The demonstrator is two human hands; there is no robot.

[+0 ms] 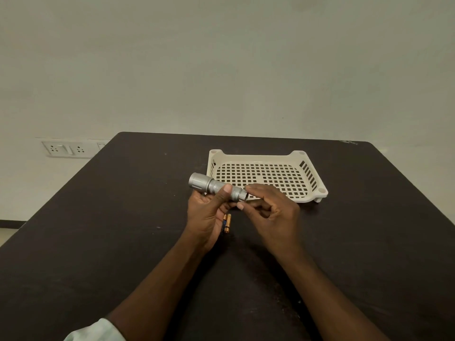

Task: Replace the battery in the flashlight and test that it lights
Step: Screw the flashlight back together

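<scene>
While the left hand [209, 212] grips it, flashlight [216, 187] tail-end between curled right-hand [268, 207] fingers [250, 188].

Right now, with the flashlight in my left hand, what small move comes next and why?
Probably lift the right hand clear of the flashlight's tail end, which the left hand holds above the table, and reach for the batteries lying below; whether the tail is capped stays hidden.

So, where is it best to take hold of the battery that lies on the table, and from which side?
Pinch the battery across its round middle, coming from above and from the right. It lies flat on the table with its length pointing away, and the left hand crowds its left side, so only the right side is free.
</scene>
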